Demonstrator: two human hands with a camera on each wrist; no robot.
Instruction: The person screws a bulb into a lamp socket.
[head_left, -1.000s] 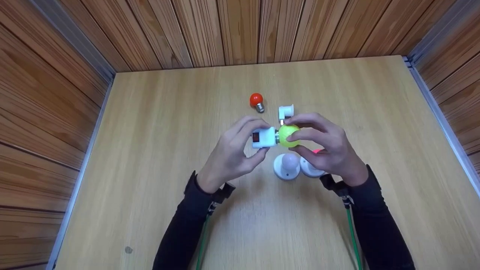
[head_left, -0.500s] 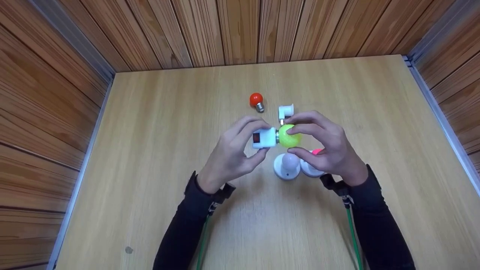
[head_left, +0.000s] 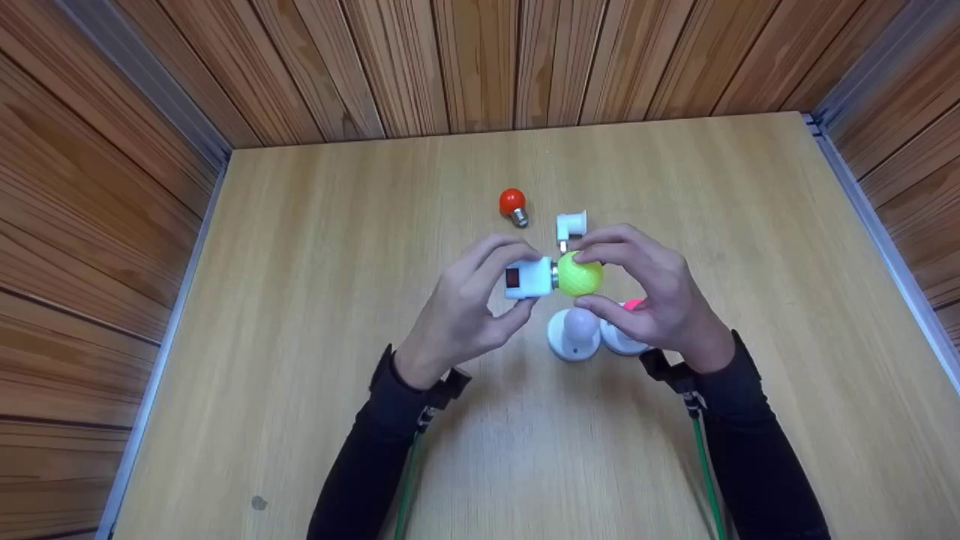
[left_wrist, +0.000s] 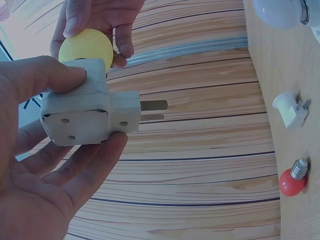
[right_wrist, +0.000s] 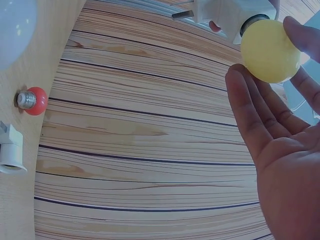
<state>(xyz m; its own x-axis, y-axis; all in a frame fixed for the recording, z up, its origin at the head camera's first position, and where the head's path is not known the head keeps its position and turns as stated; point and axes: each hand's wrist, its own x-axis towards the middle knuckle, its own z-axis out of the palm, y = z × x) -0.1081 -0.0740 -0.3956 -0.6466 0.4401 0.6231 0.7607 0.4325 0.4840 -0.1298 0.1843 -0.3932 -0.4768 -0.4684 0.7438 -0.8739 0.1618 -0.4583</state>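
My left hand (head_left: 469, 304) grips a white plug-in lamp socket (head_left: 534, 277) between thumb and fingers, above the table. In the left wrist view its two flat metal prongs (left_wrist: 154, 105) stick out to the side. A yellow-green round bulb (head_left: 580, 276) sits with its metal screw base in the socket's mouth, a strip of metal still showing. My right hand (head_left: 656, 296) pinches this bulb, fingertips at its upper side and thumb at its lower side. The right wrist view shows the bulb (right_wrist: 270, 51) between the fingertips and thumb.
A red bulb (head_left: 512, 200) lies toward the back, with a white angled socket (head_left: 572, 223) to its right. Below the hands stands a white bulb (head_left: 580, 325) on a round base. Beside it, a second base (head_left: 621, 341) with a pink-red bulb (head_left: 634, 304) is partly hidden.
My right fingers have slid from the bulb's front to its upper edge, and the thumb has shifted slightly, uncovering more of the bulb. My left hand and the socket stay nearly still.
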